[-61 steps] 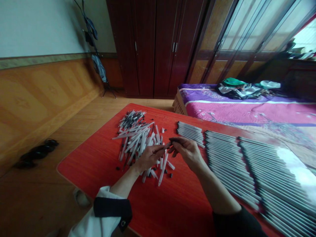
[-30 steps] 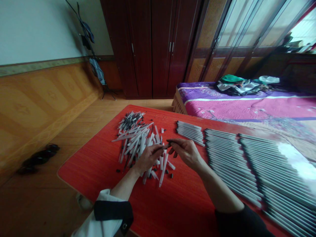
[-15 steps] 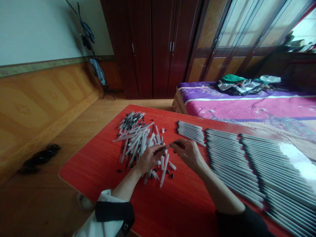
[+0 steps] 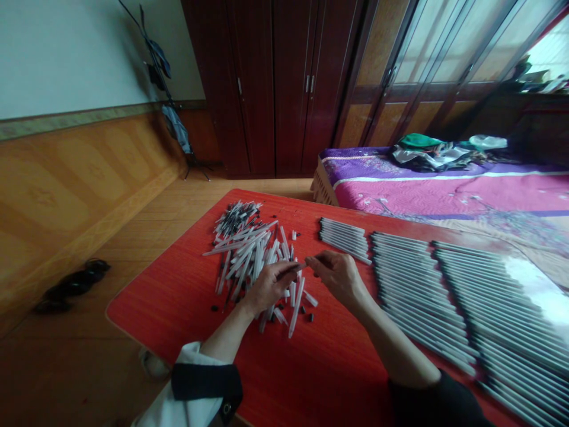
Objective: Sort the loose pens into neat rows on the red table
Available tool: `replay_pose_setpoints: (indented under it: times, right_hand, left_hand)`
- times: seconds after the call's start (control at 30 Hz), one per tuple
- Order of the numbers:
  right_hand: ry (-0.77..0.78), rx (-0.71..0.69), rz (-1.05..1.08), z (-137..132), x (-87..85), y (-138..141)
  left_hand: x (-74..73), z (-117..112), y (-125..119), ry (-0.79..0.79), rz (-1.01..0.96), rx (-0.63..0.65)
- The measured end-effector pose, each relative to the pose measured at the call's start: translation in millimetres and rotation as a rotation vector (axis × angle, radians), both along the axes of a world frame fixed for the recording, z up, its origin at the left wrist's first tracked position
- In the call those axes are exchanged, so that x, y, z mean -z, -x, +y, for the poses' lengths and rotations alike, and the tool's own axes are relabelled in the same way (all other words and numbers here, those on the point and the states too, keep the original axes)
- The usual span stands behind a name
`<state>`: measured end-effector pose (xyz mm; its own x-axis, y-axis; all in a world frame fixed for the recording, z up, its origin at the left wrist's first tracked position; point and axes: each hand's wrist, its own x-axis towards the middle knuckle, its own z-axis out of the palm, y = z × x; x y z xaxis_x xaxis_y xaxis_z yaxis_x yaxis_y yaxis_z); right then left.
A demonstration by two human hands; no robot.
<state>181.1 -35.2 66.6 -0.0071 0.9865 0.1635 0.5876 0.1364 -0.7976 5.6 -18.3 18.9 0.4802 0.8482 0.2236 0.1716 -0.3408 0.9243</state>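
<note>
Over the red table [image 4: 311,367], my left hand [image 4: 270,286] pinches a thin pen part [image 4: 301,266] between thumb and fingers. My right hand [image 4: 340,276] is closed at the part's other end, fingertips pressed together; anything inside them is too small to make out. Beneath and left of my hands lies a loose heap of clear pen barrels [image 4: 249,256]. Dark-tipped refills [image 4: 237,218] are piled behind it. Small black caps [image 4: 310,318] are scattered near the heap's front edge.
To the right, pens lie side by side in a short row [image 4: 342,234], a longer row [image 4: 413,290] and another long row [image 4: 502,320], dark ends leftward. A bed [image 4: 422,193] stands beyond the table, a wardrobe [image 4: 288,101] at the back, a coat stand [image 4: 166,89] at left.
</note>
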Motion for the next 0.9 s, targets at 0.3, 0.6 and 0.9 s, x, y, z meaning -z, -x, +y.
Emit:
replay_pose_setpoints:
  times: [0.3,0.6,0.9]
  right_hand:
    - [-0.016,-0.012,0.0,0.9,2.6,-1.9]
    - [-0.007,-0.056,0.1,3.0,6.2,-3.4]
    - [0.02,-0.096,0.167,3.0,5.9,-2.6]
  left_hand:
    - [-3.3,-1.3,-0.8,-0.018,-0.005,0.005]
    - [-3.6,-1.5,-1.5,0.032,-0.009,-0.008]
    - [-0.8,0.4,0.5,0.0,-0.01,-0.008]
